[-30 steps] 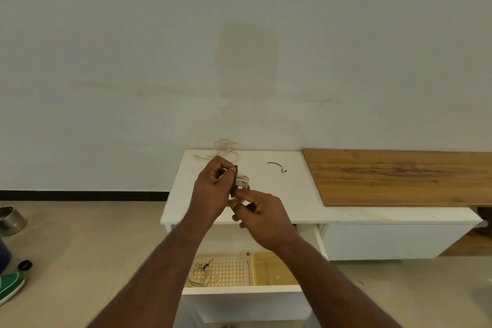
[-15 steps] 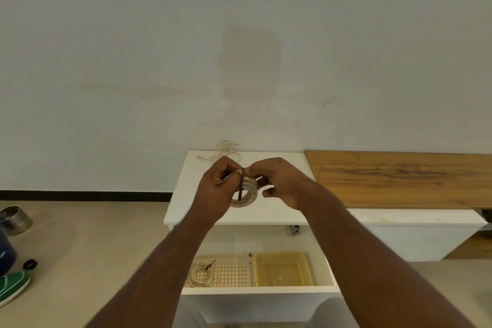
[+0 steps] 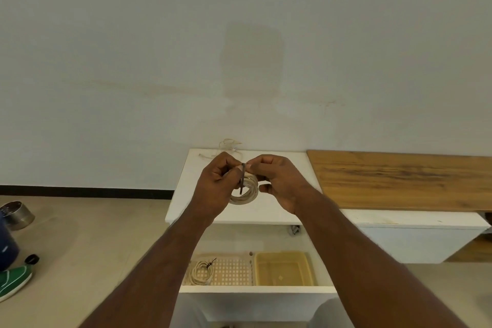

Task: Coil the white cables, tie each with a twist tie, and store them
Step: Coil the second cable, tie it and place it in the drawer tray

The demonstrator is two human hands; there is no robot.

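A coiled white cable [image 3: 247, 193] hangs in the air over the white cabinet top [image 3: 186, 194]. My left hand [image 3: 217, 184] grips the coil's upper left side. A dark twist tie [image 3: 241, 180] crosses the coil, and my right hand [image 3: 277, 181] pinches its top end beside my left fingers. A loose white cable [image 3: 226, 148] lies at the back of the cabinet top by the wall. Below, in the open drawer [image 3: 255, 289], a tied coil [image 3: 202, 271] rests in a perforated cream tray [image 3: 234, 271].
A yellow tub [image 3: 283, 269] sits right of the cream tray in the drawer. A wooden board [image 3: 399, 178] covers the cabinet to the right. On the floor at left are a metal pot [image 3: 17, 214], a green shoe [image 3: 13, 279] and a dark blue object [image 3: 6, 245].
My right hand has come up from under the coil to its top right and now pinches the twist tie's upper end. The coil has turned to face me. The loose tie once visible on the top is hidden.
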